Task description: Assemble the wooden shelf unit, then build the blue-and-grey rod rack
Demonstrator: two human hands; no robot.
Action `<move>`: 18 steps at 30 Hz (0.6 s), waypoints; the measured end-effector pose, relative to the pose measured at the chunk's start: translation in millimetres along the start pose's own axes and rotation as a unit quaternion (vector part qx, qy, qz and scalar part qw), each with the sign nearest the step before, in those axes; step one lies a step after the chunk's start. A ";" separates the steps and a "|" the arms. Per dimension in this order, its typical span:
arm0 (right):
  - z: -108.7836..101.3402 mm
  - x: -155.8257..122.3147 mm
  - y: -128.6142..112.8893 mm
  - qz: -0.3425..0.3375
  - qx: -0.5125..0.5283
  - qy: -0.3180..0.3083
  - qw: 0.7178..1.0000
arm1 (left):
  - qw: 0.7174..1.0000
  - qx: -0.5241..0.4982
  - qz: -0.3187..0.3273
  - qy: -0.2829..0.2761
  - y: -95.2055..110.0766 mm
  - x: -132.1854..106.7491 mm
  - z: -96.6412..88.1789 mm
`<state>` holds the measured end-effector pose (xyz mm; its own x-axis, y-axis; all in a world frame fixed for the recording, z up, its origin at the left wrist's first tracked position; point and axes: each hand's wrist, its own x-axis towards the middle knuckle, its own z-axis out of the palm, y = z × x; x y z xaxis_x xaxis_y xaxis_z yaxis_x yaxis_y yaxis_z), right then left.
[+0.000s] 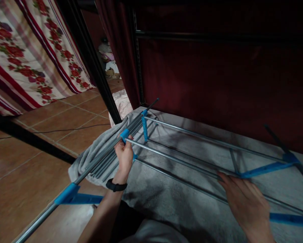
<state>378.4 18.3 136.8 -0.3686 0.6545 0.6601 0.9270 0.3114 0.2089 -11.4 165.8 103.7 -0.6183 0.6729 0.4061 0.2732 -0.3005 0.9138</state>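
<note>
A frame of grey metal tubes (166,156) joined by blue plastic connectors lies over a grey blanket. My left hand (124,153) is closed around the near left corner, with its fingers and thumb at a blue connector (124,134) where two tubes meet. Farther right, my right hand (246,199) lies along the middle tube with its fingers together over it; its thumb is hidden. Blue hinged brackets (270,167) join the tubes at the right end. At the lower left, another blue bracket (67,194) sits on the long side tube.
The grey blanket (181,189) covers the surface under the frame. Black posts (95,64) stand at the left, beyond them a tiled floor (52,135) with a thin cable. A floral curtain (22,50) hangs at the left, a dark red cloth (204,77) behind.
</note>
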 end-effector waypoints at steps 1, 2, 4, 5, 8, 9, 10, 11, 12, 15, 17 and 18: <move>-0.3 0.6 -0.1 0.000 0.001 -0.001 1.000 | 1.000 0.003 0.002 0.001 -1.2 -0.2 -0.1; -0.6 1.5 -0.3 -0.001 0.000 -0.004 1.000 | 1.000 0.004 0.004 0.001 -1.7 -0.5 -0.1; -0.9 3.4 -0.5 -0.004 -0.002 -0.008 1.000 | 1.000 0.000 0.007 0.001 -0.2 -1.0 0.4; -1.1 4.4 -0.4 -0.005 0.000 -0.010 1.000 | 1.000 -0.003 0.008 0.001 1.5 -1.2 0.9; -1.1 6.0 0.3 -0.005 0.014 -0.013 1.000 | 1.000 -0.013 0.004 0.007 6.4 -1.3 3.3; -1.0 6.0 0.7 -0.003 0.020 -0.016 1.000 | 1.000 -0.017 0.000 0.010 7.0 -1.1 4.0; -0.9 5.9 1.1 -0.001 0.026 -0.020 0.999 | 1.000 -0.020 -0.004 0.012 6.9 -1.0 4.7; -0.7 5.7 1.5 0.003 0.031 -0.024 0.999 | 1.000 -0.021 -0.006 0.013 6.2 -0.7 5.1; -0.4 5.5 1.8 0.007 0.037 -0.028 0.999 | 1.000 -0.021 -0.006 0.015 5.0 -0.4 5.5; -0.1 6.2 1.7 0.019 0.052 -0.032 0.998 | 1.000 -0.006 -0.001 0.020 2.3 0.2 5.7; -0.9 7.7 0.8 0.025 0.060 -0.034 0.997 | 1.000 0.003 -0.002 0.031 3.2 0.2 5.8; -1.5 8.5 0.3 0.029 0.063 -0.038 0.997 | 0.999 0.002 -0.006 0.033 4.4 0.1 5.8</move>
<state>375.6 22.9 143.6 -0.3238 0.7226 0.6108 0.9325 0.3530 0.0766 -5.9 168.5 107.8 -0.6694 0.6300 0.3938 0.2684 -0.2893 0.9188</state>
